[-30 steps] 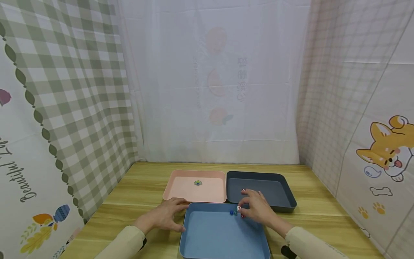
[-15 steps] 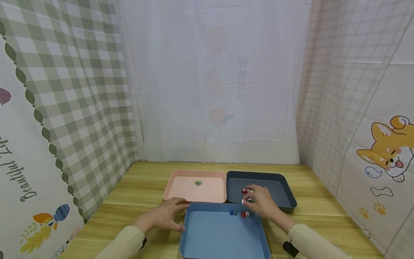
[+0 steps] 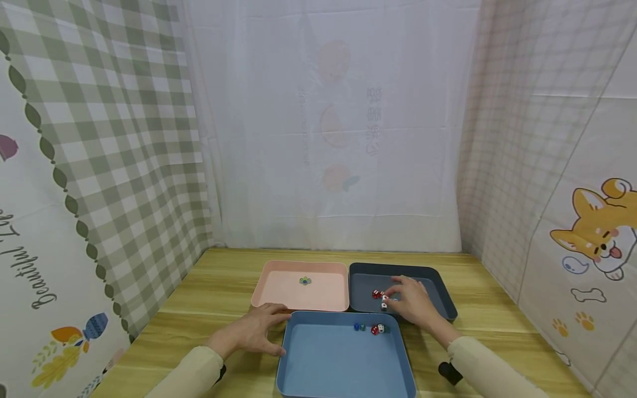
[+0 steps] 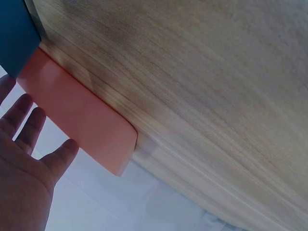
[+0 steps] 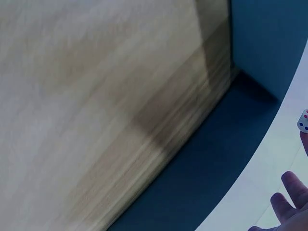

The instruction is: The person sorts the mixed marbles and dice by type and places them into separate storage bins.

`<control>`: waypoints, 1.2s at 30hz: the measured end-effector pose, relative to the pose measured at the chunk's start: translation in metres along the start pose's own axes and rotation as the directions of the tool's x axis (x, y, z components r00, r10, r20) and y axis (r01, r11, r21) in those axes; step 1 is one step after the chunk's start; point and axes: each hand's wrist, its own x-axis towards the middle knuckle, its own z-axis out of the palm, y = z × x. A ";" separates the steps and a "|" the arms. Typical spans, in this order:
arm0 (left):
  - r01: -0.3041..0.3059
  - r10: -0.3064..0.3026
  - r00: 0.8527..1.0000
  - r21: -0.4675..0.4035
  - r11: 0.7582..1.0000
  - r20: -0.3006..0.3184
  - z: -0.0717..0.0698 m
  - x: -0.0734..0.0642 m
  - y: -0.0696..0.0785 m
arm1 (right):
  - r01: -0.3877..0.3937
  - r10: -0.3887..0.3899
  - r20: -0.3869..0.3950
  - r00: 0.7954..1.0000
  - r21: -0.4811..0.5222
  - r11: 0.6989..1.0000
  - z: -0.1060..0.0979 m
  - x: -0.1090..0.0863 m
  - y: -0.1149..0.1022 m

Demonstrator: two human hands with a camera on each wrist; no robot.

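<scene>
My right hand (image 3: 414, 301) is over the dark tray (image 3: 428, 276), pinching a white die (image 5: 303, 121) between thumb and fingertips. Below those fingertips are red dice (image 3: 376, 294) and a white die (image 3: 384, 305). In the blue tray (image 3: 343, 367), a blue bead (image 3: 356, 326), a green bead (image 3: 363, 327), a red die (image 3: 374, 330) and another white die (image 3: 381, 328) lie along the far side. Relaxed and spread, my left hand (image 3: 256, 330) rests at that tray's left rim, holding nothing. Its fingers (image 4: 62, 156) show in the left wrist view.
The pink tray (image 3: 278, 293) holds a small cluster of green and blue beads (image 3: 304, 281) and stands left of the dark tray. All three trays sit close together on the wooden table (image 3: 209, 293). Curtains hang behind and on both sides.
My right hand has moved from the blue tray up and right to over the dark tray, carrying a white die. My left hand has stayed in place.
</scene>
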 end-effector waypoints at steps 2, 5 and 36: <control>-0.004 0.004 1.000 0.003 1.000 -0.003 0.000 0.000 0.000 | -0.020 0.020 0.000 1.000 -0.006 1.000 -0.001 0.001 0.004; -0.004 0.004 1.000 0.001 1.000 -0.004 0.000 0.000 0.001 | -0.041 0.041 -0.003 0.999 -0.027 0.999 -0.003 0.003 0.011; -0.003 0.003 1.000 0.009 1.000 -0.004 0.002 0.001 -0.002 | -0.239 0.245 0.020 0.969 -0.149 0.960 -0.002 0.015 0.064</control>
